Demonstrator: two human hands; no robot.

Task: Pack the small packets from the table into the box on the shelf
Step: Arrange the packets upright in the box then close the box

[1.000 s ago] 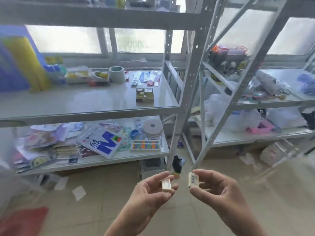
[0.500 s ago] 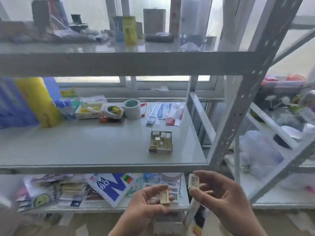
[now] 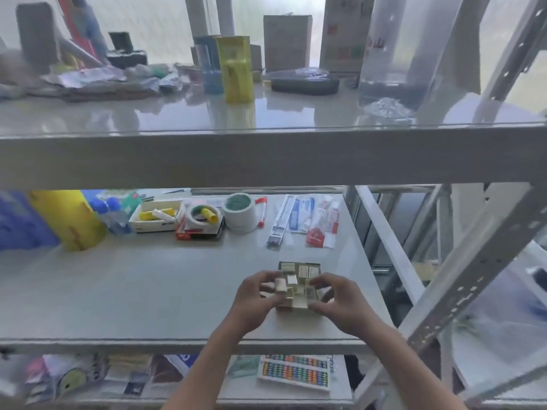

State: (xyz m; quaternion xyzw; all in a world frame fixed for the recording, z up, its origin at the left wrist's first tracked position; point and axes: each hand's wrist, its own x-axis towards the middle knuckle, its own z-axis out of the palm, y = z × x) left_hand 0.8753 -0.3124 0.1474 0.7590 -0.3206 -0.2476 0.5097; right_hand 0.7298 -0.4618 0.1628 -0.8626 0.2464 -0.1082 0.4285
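A small open box (image 3: 299, 267) sits on the middle shelf (image 3: 148, 291), near its front right, with several cream-coloured small packets inside. My left hand (image 3: 256, 303) is at the box's left side and pinches one small packet (image 3: 280, 284) just over the box's left edge. My right hand (image 3: 337, 303) is at the box's right front, fingers curled around a packet (image 3: 310, 292) with a dark barcode that is down among the others. The box's front half is partly hidden by both hands.
Behind the box lie flat sachets (image 3: 321, 223), a tape roll (image 3: 241, 211), a white tray (image 3: 155, 216) and a yellow roll (image 3: 69, 220). The upper shelf's beam (image 3: 266, 155) hangs close above. A slanted metal brace (image 3: 473, 279) stands at the right.
The view has come closer and higher on the shelf. Both hands have moved up from below the shelf edge to the box, each carrying its packet.
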